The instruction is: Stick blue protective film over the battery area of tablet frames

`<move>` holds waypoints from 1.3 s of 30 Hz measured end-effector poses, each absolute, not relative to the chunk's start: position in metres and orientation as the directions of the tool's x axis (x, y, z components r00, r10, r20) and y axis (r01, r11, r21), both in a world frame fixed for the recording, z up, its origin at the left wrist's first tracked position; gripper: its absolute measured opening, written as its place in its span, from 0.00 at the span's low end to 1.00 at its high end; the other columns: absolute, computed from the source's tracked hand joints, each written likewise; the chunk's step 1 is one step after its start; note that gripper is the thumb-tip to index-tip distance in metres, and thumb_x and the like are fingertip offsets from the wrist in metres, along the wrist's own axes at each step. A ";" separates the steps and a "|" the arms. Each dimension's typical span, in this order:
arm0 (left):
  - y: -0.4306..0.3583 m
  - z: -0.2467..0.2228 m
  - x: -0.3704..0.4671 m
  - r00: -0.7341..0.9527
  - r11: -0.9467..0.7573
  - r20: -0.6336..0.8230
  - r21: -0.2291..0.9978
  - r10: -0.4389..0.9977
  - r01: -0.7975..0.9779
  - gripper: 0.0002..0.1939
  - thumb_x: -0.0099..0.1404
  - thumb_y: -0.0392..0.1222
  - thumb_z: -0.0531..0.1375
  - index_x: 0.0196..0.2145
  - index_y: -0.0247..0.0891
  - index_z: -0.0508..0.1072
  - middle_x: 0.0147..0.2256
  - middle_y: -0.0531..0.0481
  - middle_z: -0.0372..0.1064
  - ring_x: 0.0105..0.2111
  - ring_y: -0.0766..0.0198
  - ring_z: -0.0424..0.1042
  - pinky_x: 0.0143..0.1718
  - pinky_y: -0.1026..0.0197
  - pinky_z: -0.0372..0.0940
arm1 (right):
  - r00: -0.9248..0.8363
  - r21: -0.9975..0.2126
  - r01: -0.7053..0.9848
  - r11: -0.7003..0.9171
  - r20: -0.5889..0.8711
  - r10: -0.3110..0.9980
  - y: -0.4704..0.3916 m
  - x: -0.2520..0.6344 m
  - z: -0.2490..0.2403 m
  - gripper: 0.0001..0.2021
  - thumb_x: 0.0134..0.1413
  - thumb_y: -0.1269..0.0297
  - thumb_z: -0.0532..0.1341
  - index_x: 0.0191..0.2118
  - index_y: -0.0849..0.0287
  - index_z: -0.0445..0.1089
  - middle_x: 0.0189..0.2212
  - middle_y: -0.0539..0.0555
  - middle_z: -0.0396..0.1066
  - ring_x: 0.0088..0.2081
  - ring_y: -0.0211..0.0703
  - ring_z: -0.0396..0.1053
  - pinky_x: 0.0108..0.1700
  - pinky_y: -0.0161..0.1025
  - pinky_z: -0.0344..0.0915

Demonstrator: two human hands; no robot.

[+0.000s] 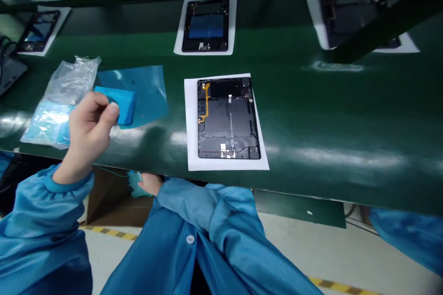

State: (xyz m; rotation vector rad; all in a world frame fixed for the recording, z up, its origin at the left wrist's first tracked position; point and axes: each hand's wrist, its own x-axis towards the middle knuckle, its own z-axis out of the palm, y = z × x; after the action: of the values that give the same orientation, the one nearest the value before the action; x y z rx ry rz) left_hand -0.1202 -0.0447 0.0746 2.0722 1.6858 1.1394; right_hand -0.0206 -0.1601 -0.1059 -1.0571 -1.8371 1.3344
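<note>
My left hand (90, 133) is raised over the table, thumb and forefinger pinched at the near left corner of a small stack of blue film sheets (124, 105). How many sheets are between the fingertips is hidden. The stack lies on a larger translucent blue sheet (148, 90). Below the table edge, my right hand (151, 184) crosses to the left, its closed fingers at a crumpled teal piece of film (134, 184). Right of my left hand, an opened tablet housing (226, 117) with an orange flex cable lies on white paper (194, 163).
A clear plastic bag (69, 83) with blue sheets inside lies left of my left hand. Behind are more tablet housings on paper, one with a blue sheet (206, 26). A dark post (384, 23) slants at right. A cardboard box (107, 203) stands under the table edge.
</note>
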 end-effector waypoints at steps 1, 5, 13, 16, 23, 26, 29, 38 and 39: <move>-0.047 0.073 -0.120 0.045 -0.303 0.397 0.618 0.917 0.726 0.24 0.71 0.64 0.62 0.32 0.41 0.65 0.23 0.58 0.61 0.23 0.69 0.61 0.27 0.63 0.58 | -0.503 -0.940 0.297 0.168 -0.005 0.864 -0.161 -0.017 -0.101 0.19 0.64 0.68 0.67 0.22 0.58 0.64 0.15 0.40 0.66 0.22 0.29 0.71 0.31 0.24 0.66; -0.062 0.073 -0.114 0.127 -0.368 0.450 0.505 0.884 0.781 0.14 0.72 0.50 0.61 0.31 0.43 0.66 0.25 0.56 0.62 0.24 0.67 0.60 0.27 0.60 0.57 | -0.721 -0.943 0.161 0.290 0.088 0.687 -0.178 0.031 -0.057 0.08 0.58 0.62 0.70 0.30 0.54 0.73 0.24 0.41 0.78 0.27 0.36 0.78 0.32 0.29 0.73; -0.097 0.064 -0.039 0.535 -0.719 0.508 0.287 0.675 0.634 0.10 0.66 0.31 0.61 0.33 0.44 0.64 0.26 0.55 0.65 0.25 0.64 0.64 0.26 0.58 0.60 | -0.308 -0.924 0.223 0.312 0.236 0.922 -0.113 0.174 0.039 0.14 0.71 0.56 0.61 0.51 0.58 0.78 0.43 0.56 0.82 0.40 0.42 0.80 0.47 0.40 0.76; -0.096 0.057 -0.017 0.601 -0.747 0.464 0.252 0.651 0.615 0.09 0.67 0.34 0.59 0.31 0.45 0.64 0.25 0.54 0.66 0.24 0.61 0.65 0.26 0.55 0.59 | -0.393 -0.910 0.217 0.353 0.250 0.885 -0.092 0.185 0.042 0.14 0.74 0.54 0.58 0.44 0.57 0.77 0.39 0.54 0.81 0.38 0.41 0.77 0.45 0.40 0.74; -0.082 0.068 -0.022 0.568 -0.724 0.465 0.294 0.679 0.624 0.13 0.70 0.39 0.64 0.51 0.44 0.72 0.40 0.47 0.76 0.39 0.57 0.76 0.41 0.55 0.71 | -0.410 -0.818 0.326 0.474 0.330 0.851 -0.090 0.203 0.032 0.14 0.75 0.64 0.54 0.42 0.57 0.77 0.38 0.54 0.80 0.40 0.41 0.77 0.46 0.38 0.73; -0.070 0.081 -0.029 0.504 -0.629 0.484 0.132 0.715 0.766 0.17 0.69 0.46 0.67 0.55 0.48 0.75 0.48 0.43 0.77 0.45 0.49 0.76 0.47 0.46 0.67 | -0.428 -0.743 0.412 0.527 0.353 0.832 -0.085 0.217 0.031 0.15 0.75 0.65 0.55 0.55 0.58 0.78 0.45 0.56 0.82 0.44 0.43 0.80 0.48 0.39 0.75; -0.055 0.089 -0.028 0.528 -0.593 0.278 0.271 0.803 0.758 0.08 0.73 0.52 0.62 0.42 0.51 0.80 0.40 0.49 0.78 0.40 0.51 0.76 0.46 0.46 0.66 | -0.378 -0.712 0.478 0.514 0.362 0.852 -0.079 0.230 0.034 0.13 0.73 0.62 0.58 0.52 0.54 0.80 0.41 0.53 0.83 0.40 0.42 0.80 0.45 0.38 0.76; -0.012 0.076 -0.007 0.484 -0.605 0.378 0.349 0.789 0.715 0.20 0.75 0.51 0.62 0.59 0.39 0.72 0.55 0.42 0.72 0.56 0.52 0.73 0.52 0.51 0.70 | -0.075 -0.875 0.444 0.192 0.178 0.981 -0.046 0.267 0.034 0.07 0.58 0.58 0.73 0.33 0.55 0.81 0.25 0.48 0.79 0.25 0.38 0.75 0.32 0.36 0.73; -0.007 0.071 -0.008 0.467 -0.629 0.454 0.327 0.759 0.705 0.21 0.74 0.48 0.63 0.59 0.36 0.71 0.55 0.40 0.72 0.55 0.52 0.72 0.51 0.52 0.70 | -0.039 -0.907 0.407 0.109 0.102 0.994 -0.039 0.274 0.031 0.07 0.57 0.59 0.73 0.33 0.56 0.80 0.23 0.48 0.77 0.23 0.37 0.73 0.30 0.35 0.72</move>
State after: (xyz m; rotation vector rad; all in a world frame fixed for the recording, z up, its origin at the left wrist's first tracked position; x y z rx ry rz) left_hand -0.0076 -0.0072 0.0710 2.6093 1.3057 0.8808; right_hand 0.2741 -0.0395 0.0310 -1.4165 -1.5737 0.9103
